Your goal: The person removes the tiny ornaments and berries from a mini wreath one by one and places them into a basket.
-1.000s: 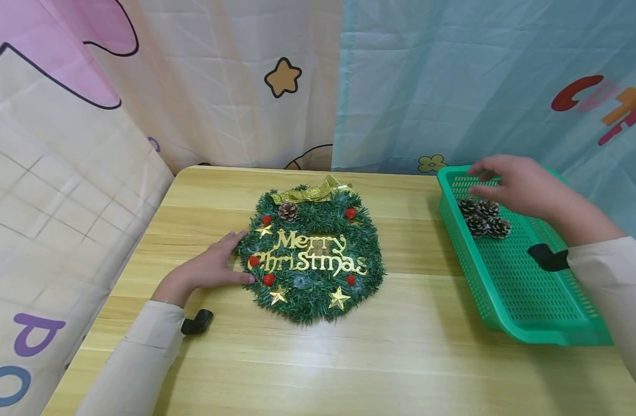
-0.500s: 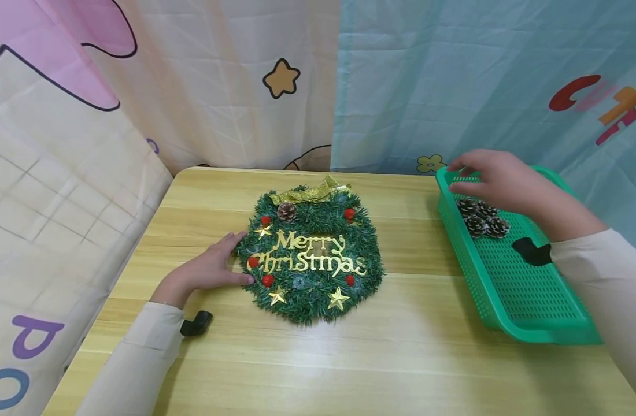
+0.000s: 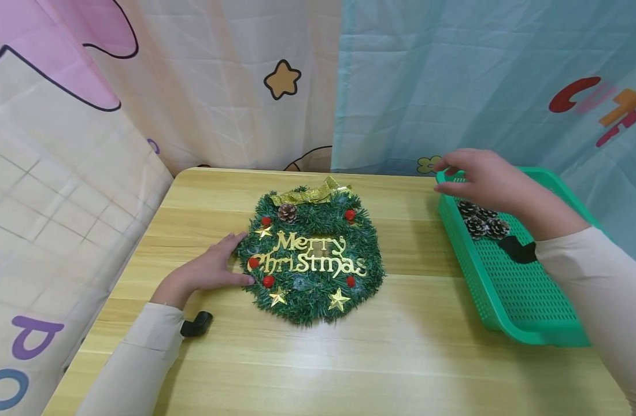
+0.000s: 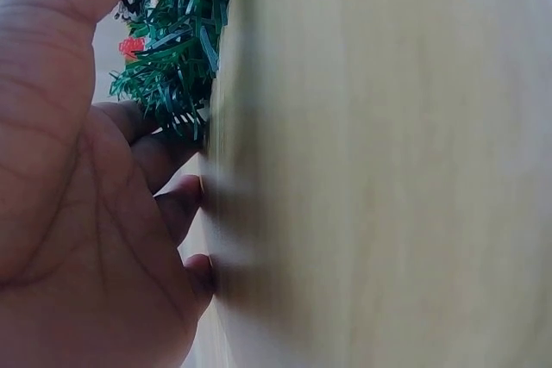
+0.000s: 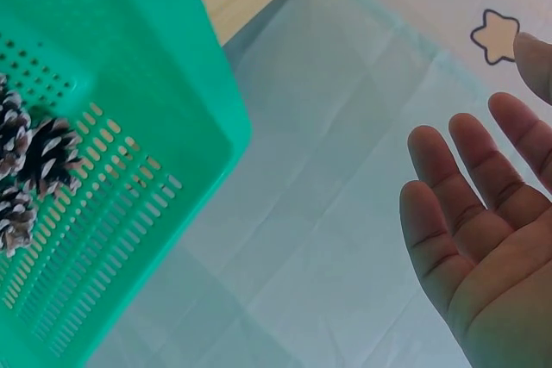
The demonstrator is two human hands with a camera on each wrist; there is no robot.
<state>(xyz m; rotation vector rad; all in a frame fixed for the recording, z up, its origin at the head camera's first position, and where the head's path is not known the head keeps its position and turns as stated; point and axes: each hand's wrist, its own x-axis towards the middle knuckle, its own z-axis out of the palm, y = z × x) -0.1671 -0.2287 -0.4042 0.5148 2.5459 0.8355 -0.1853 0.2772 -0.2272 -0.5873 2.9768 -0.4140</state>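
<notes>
A green Christmas wreath [image 3: 323, 221] with gold "Merry Christmas" lettering lies flat on the wooden table. Red berries, gold stars, a gold ribbon and one pine cone [image 3: 287, 213] decorate it. My left hand [image 3: 207, 268] rests at the wreath's left edge, thumb and fingers spread; in the left wrist view its fingertips reach the table beside the green tinsel [image 4: 177, 49]. Over the far left corner of a green basket [image 3: 479, 289] hovers my right hand [image 3: 487, 182], its fingers loosely bent. The right wrist view shows nothing in that palm [image 5: 517, 265].
Several frosted pine cones [image 3: 483, 221] sit together at the far left end of the basket, which stands at the table's right side. Printed curtains [image 3: 401, 86] hang behind the table's far edge. Each wrist wears a black device [image 3: 197, 324].
My right hand has drifted left over the basket, from above the pine cones to the corner of the rim. The left hand and the wreath have stayed in place.
</notes>
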